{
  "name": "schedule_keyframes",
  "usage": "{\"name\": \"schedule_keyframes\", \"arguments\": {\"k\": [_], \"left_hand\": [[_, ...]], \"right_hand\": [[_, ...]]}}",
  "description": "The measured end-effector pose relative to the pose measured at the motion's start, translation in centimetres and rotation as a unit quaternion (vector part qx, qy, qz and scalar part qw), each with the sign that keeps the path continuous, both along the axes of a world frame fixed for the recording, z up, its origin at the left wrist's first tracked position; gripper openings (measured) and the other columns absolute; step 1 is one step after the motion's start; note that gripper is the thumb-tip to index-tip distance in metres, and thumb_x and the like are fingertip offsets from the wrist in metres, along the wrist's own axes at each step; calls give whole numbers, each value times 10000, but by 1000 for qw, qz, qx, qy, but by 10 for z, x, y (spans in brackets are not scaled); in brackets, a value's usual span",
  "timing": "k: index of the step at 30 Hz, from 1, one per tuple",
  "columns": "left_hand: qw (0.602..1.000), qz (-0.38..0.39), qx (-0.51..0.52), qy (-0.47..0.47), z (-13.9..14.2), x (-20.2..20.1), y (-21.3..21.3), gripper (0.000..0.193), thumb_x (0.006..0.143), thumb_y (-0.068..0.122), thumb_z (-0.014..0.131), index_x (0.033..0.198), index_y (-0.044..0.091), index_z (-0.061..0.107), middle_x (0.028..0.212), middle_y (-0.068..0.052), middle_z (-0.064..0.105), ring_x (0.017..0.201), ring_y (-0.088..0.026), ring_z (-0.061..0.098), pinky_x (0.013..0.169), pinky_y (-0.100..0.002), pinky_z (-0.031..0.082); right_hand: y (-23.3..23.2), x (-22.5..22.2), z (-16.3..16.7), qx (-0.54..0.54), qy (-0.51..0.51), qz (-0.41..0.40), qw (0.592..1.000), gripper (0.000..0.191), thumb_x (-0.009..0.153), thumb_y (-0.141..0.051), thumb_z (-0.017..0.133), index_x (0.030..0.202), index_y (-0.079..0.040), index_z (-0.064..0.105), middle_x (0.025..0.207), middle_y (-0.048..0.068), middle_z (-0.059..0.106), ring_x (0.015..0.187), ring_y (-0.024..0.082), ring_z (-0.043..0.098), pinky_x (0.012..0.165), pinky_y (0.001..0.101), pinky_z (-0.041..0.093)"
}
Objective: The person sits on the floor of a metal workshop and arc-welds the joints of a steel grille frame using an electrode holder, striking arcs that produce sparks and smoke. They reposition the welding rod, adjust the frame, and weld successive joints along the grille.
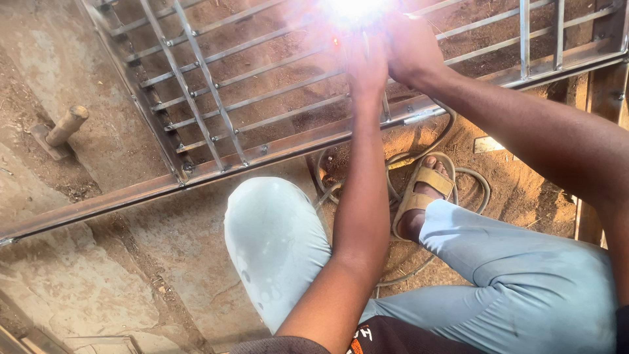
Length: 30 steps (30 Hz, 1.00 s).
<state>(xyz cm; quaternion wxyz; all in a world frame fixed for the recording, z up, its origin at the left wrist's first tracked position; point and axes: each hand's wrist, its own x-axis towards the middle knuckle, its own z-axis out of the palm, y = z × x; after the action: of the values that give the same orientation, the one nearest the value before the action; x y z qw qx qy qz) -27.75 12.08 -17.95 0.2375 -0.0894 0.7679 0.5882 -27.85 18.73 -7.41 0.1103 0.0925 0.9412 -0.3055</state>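
Welding is under way: both the left hand (367,65) and right hand (409,46) meet at a far bar of the steel grille (216,98), finger grip lost in the arc glare (354,10), so steadiness matters next.

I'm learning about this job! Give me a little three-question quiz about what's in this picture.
1. True or false: both hands are raised to the bright glare at the top of the metal grille.
2. What lies on the ground left of the grille? A) a hammer B) a bucket C) a broom
3. Fill in: the person's foot wears a tan ____.

Key
1. True: the left hand and right hand meet at the bright glare over the metal grille. What they hold is washed out.
2. A: a hammer lies on the dirt.
3. Sandal: the sandal sits on coiled cables.
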Motion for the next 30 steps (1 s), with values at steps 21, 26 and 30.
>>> {"name": "schedule_keyframes", "arguments": {"k": [21, 26, 30], "left_hand": [[992, 54, 14, -110, -16, 2, 2, 633, 882, 468, 579, 1299, 3, 683, 1211, -240, 709, 1113, -342, 671, 905, -453, 524], [993, 26, -21, -113, -16, 0, 3, 670, 872, 493, 540, 1380, 65, 629, 1226, -265, 708, 1144, -381, 669, 939, -514, 517], [989, 15, -36, -140, -15, -1, 4, 844, 868, 509, 538, 1575, 107, 311, 1406, -261, 540, 1294, -408, 544, 1002, -557, 474]], "right_hand": [[2, -4, 21, -34, 38, -40, 998, 284, 988, -133, 667, 1214, 11, 573, 982, 256, 700, 900, 451, 698, 815, 550, 545], [2, -6, 21, -34, 17, -43, 998, 388, 997, -121, 652, 1346, -6, 527, 979, 266, 705, 886, 422, 722, 808, 535, 571], [3, -8, 18, -56, 0, -55, 997, 463, 1009, -88, 613, 1448, -5, 491, 1013, 246, 716, 845, 356, 753, 796, 470, 613]]}}
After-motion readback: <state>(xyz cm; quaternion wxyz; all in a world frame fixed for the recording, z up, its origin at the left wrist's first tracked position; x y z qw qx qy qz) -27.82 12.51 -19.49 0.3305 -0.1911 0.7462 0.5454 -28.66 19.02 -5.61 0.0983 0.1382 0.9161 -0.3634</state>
